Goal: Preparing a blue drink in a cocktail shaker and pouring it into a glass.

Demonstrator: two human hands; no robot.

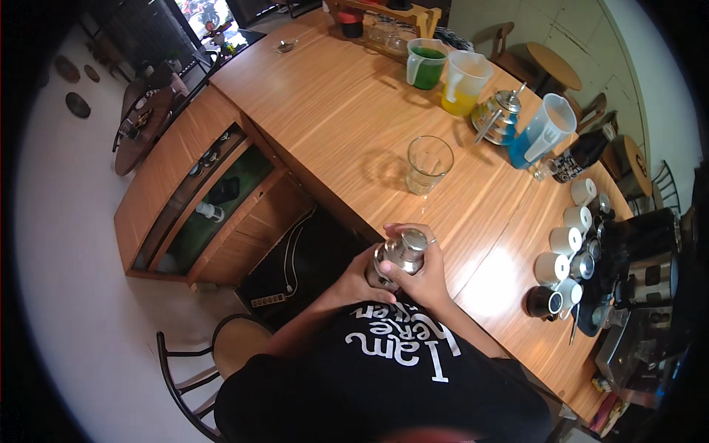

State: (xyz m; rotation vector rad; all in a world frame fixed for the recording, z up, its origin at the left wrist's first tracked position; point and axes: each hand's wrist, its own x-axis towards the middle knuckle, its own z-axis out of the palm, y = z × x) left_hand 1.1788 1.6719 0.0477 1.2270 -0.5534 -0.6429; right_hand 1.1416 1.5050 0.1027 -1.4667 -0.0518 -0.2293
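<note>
A shiny metal cocktail shaker [405, 249] with a domed cap is held close to my chest, in front of the table's near edge. My left hand [360, 278] wraps round its lower left side. From the right, my right hand [432, 275] closes round the shaker, with the thumb across its front and fingers behind the cap. Most of the shaker's body is hidden by my hands. Beyond it, a clear drinking glass [428, 166] stands upright on the wooden table [310, 96], apart from both hands.
Measuring jugs of green liquid [427, 66], yellow liquid [464, 85] and blue liquid [543, 133] stand at the far right, around a metal pot [498, 114]. A dark bottle [583, 153], several white cups [552, 268] and a coffee machine [650, 280] line the right side. A chair [240, 343] stands left.
</note>
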